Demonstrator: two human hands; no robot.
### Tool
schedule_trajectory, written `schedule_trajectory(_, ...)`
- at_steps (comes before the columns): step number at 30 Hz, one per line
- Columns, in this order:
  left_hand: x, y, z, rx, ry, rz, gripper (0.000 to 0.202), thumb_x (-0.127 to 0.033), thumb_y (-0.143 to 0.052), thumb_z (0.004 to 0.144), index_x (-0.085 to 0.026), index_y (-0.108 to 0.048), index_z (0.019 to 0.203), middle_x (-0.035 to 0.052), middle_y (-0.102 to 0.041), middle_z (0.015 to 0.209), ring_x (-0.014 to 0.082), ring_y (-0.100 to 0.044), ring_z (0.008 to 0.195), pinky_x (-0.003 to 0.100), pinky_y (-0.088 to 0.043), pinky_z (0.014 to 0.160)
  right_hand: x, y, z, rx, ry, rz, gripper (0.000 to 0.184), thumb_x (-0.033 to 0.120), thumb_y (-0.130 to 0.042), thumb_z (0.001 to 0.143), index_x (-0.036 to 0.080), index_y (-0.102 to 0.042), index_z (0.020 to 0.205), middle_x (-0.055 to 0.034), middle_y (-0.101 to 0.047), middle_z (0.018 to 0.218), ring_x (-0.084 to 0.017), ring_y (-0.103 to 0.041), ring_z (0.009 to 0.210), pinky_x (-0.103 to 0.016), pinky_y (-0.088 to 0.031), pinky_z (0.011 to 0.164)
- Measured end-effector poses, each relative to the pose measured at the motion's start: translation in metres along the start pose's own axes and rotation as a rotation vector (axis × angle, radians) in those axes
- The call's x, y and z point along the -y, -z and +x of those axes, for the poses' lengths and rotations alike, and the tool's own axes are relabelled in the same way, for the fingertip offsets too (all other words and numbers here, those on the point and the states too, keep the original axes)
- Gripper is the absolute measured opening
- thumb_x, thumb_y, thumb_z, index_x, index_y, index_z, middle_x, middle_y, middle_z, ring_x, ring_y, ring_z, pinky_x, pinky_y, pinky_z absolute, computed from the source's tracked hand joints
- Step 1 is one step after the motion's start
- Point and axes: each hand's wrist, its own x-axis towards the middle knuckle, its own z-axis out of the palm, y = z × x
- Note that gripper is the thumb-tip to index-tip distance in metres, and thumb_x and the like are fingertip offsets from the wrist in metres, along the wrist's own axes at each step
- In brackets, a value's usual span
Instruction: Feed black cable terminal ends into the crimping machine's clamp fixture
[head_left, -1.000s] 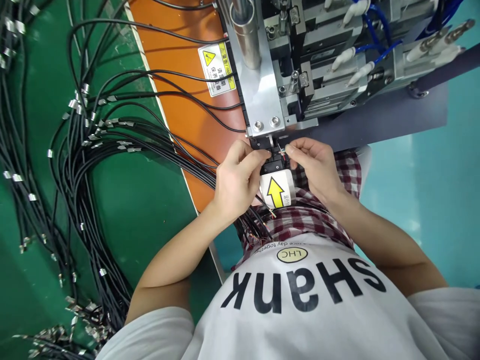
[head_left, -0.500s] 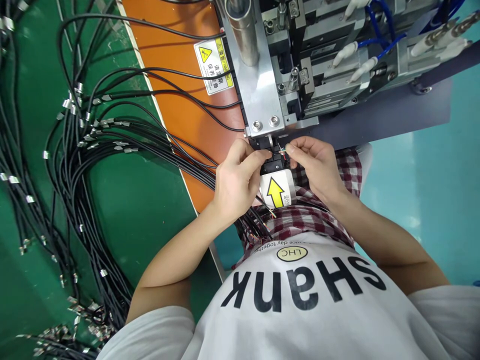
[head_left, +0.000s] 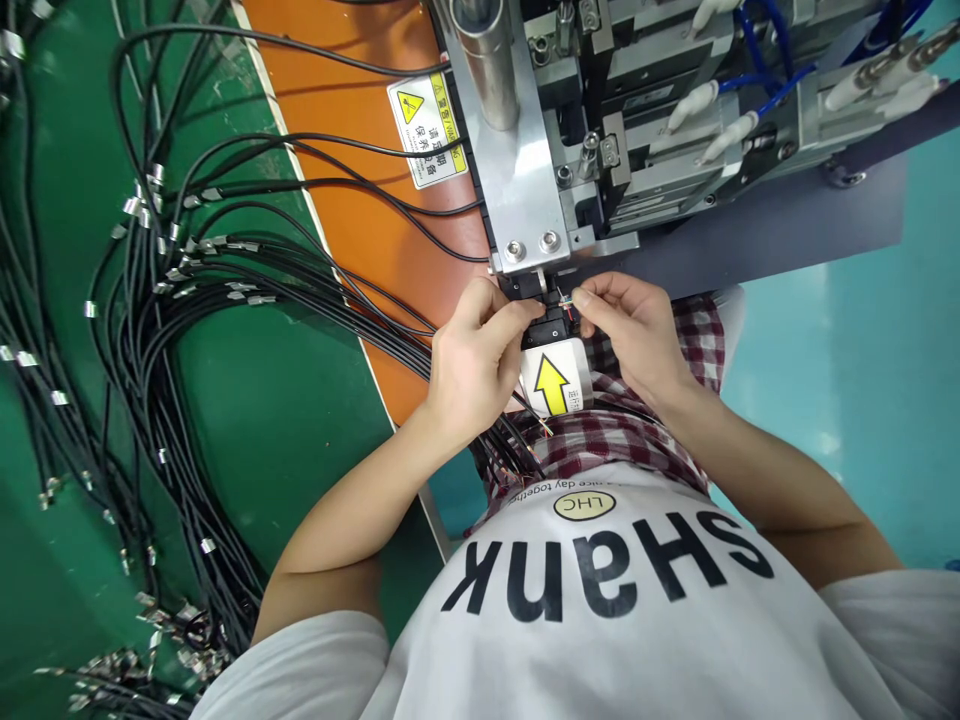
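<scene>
Thin coloured wires [head_left: 566,302] stick out over a small black fixture [head_left: 553,328] at the front of the machine. My right hand [head_left: 634,325] pinches the wire ends between thumb and fingertips, from the right. On the fixture's left side, my left hand [head_left: 480,355] is closed, thumb and index fingertip together; a black cable seems to be between them, mostly hidden by the fingers. Just below the fixture is a white plate with a yellow arrow [head_left: 552,385].
A metal bracket [head_left: 517,190] with two bolts stands above my hands, with pneumatic clamps [head_left: 660,130] beside it. Bundles of black cables [head_left: 300,290] cross the orange board [head_left: 337,120] and green table [head_left: 300,450]. More loose wire ends [head_left: 517,460] lie by my lap.
Both hands keep almost the same place and grip. The view has shifted very slightly.
</scene>
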Motion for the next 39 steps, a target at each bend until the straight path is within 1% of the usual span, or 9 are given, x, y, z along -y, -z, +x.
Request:
schedule_trajectory(4,-0.001,0.000,0.000,0.002,0.007,0.008,0.025,-0.025,-0.044,0.104,-0.025,-0.068,0.110,0.0033,-0.049,0.086,0.0173,-0.056,0.085,0.029,-0.050,0.072,-0.001,0.000,0.000,-0.011,-0.001,0.006,0.021,0.038,-0.076,0.086,0.022,-0.067,0.076,0.0040,-0.058,0.064,-0.010,-0.054,0.058,-0.026,-0.046,0.061)
schedule_trajectory(8,-0.001,0.000,0.000,0.017,0.028,0.000,0.028,-0.029,-0.042,0.105,-0.028,-0.068,0.114,0.0031,-0.048,0.087,0.0169,-0.056,0.083,0.029,-0.050,0.072,-0.001,-0.001,0.000,-0.013,-0.012,0.006,0.021,0.038,-0.076,0.086,0.022,-0.067,0.076,0.0038,-0.058,0.064,-0.010,-0.054,0.058,-0.027,-0.046,0.061)
schedule_trajectory(15,0.002,0.000,-0.002,0.070,0.054,-0.002,0.031,-0.033,-0.040,0.105,-0.032,-0.067,0.119,0.0036,-0.046,0.090,0.0177,-0.057,0.087,0.030,-0.051,0.074,-0.003,-0.002,0.000,-0.022,0.000,-0.001,0.021,0.037,-0.075,0.087,0.021,-0.065,0.077,0.0039,-0.058,0.064,-0.010,-0.054,0.057,-0.027,-0.044,0.060)
schedule_trajectory(23,-0.003,0.001,-0.002,0.094,0.074,0.040,0.033,-0.033,-0.038,0.105,-0.030,-0.067,0.120,0.0048,-0.049,0.093,0.0193,-0.058,0.091,0.029,-0.051,0.073,0.001,-0.004,-0.002,-0.041,0.018,-0.072,0.026,0.044,-0.073,0.087,0.022,-0.061,0.079,0.0031,-0.058,0.065,-0.012,-0.056,0.056,-0.028,-0.045,0.056)
schedule_trajectory(27,-0.005,0.001,-0.004,0.113,0.083,0.090,0.031,-0.031,-0.040,0.104,-0.030,-0.066,0.121,0.0053,-0.050,0.094,0.0192,-0.057,0.086,0.031,-0.049,0.072,0.002,-0.005,-0.005,-0.058,0.051,-0.192,0.026,0.045,-0.069,0.090,0.023,-0.059,0.082,0.0023,-0.060,0.066,-0.012,-0.055,0.054,-0.028,-0.043,0.053)
schedule_trajectory(29,-0.005,0.000,-0.004,0.113,0.087,0.124,0.031,-0.030,-0.040,0.103,-0.030,-0.066,0.122,0.0057,-0.051,0.095,0.0191,-0.056,0.083,0.032,-0.048,0.073,0.003,-0.006,-0.007,-0.078,0.095,-0.286,0.022,0.041,-0.065,0.093,0.023,-0.058,0.083,0.0015,-0.061,0.067,-0.013,-0.056,0.055,-0.028,-0.043,0.053)
schedule_trajectory(32,-0.007,0.000,-0.004,0.100,0.086,0.156,0.032,-0.028,-0.040,0.103,-0.030,-0.065,0.122,0.0059,-0.052,0.096,0.0190,-0.055,0.083,0.032,-0.047,0.074,0.005,-0.006,-0.007,-0.095,0.136,-0.397,0.017,0.035,-0.064,0.093,0.023,-0.058,0.082,0.0000,-0.063,0.071,-0.014,-0.060,0.061,-0.028,-0.044,0.056)
schedule_trajectory(35,-0.007,0.000,-0.003,0.094,0.072,0.160,0.032,-0.026,-0.039,0.103,-0.029,-0.066,0.120,0.0056,-0.052,0.097,0.0187,-0.054,0.085,0.030,-0.047,0.074,0.006,-0.004,-0.002,-0.069,0.069,-0.361,0.017,0.033,-0.064,0.092,0.022,-0.058,0.080,0.0004,-0.064,0.068,-0.015,-0.062,0.061,-0.028,-0.046,0.057)
schedule_trajectory(39,-0.005,0.000,-0.002,0.085,0.022,0.149,0.033,-0.021,-0.040,0.102,-0.028,-0.067,0.119,0.0049,-0.050,0.097,0.0179,-0.056,0.089,0.028,-0.047,0.073,0.006,0.005,0.005,0.054,-0.063,-0.186,0.022,0.039,-0.072,0.087,0.020,-0.063,0.079,0.0009,-0.065,0.068,-0.015,-0.063,0.059,-0.028,-0.049,0.059)
